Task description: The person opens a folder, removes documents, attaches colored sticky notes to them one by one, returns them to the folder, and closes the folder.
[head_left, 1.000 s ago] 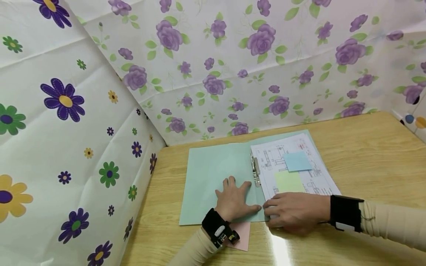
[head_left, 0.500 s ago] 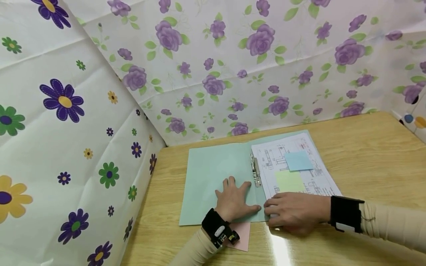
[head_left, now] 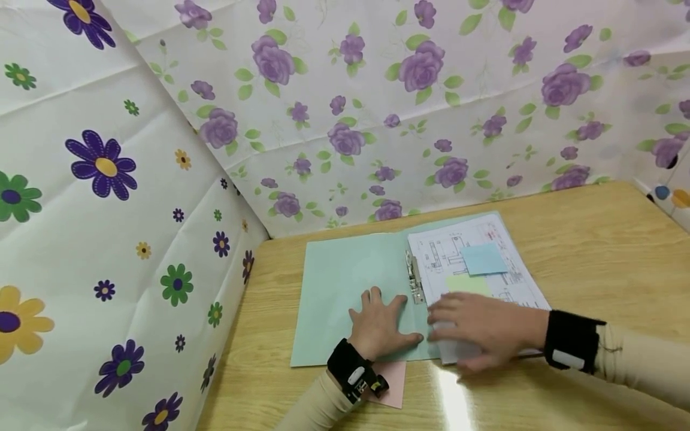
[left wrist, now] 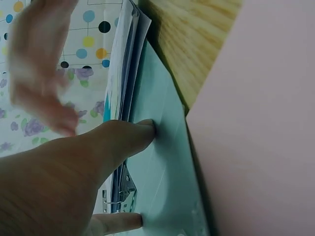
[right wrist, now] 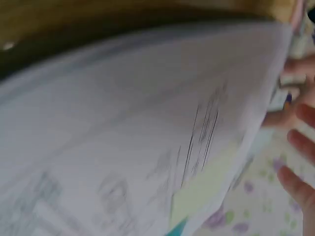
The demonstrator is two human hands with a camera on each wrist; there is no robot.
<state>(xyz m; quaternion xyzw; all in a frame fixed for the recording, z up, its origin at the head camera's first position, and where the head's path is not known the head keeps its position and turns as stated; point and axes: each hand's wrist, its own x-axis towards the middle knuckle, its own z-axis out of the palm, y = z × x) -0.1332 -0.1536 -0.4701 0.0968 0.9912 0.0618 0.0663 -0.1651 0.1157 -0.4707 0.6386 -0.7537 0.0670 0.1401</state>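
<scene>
A pale green file folder (head_left: 342,269) lies spread wide on the table. My left hand (head_left: 374,328) rests on its left cover, fingers splayed and thumb by the fold. A metal clip (head_left: 414,281) runs along the fold. On the right cover sits a stack of printed drawings (head_left: 520,293), with a blue sticky note (head_left: 484,259) and a partly covered light green one (head_left: 465,284). Blurred, my right hand (head_left: 487,326) is over the stack's lower part with fingers extended; the right wrist view shows its fingers (right wrist: 298,142) beyond the paper (right wrist: 108,113), holding nothing.
A pink sheet (head_left: 393,383) pokes out from under the folder's front edge, near my left wrist. The wooden table (head_left: 604,239) extends to the right. Flower-printed sheets (head_left: 345,108) stand behind and to the left.
My right hand has come away from the lower left corner of the papers, shifting slightly up and right as its fingers straighten. The stack's bottom edge now shows. My left hand stays put.
</scene>
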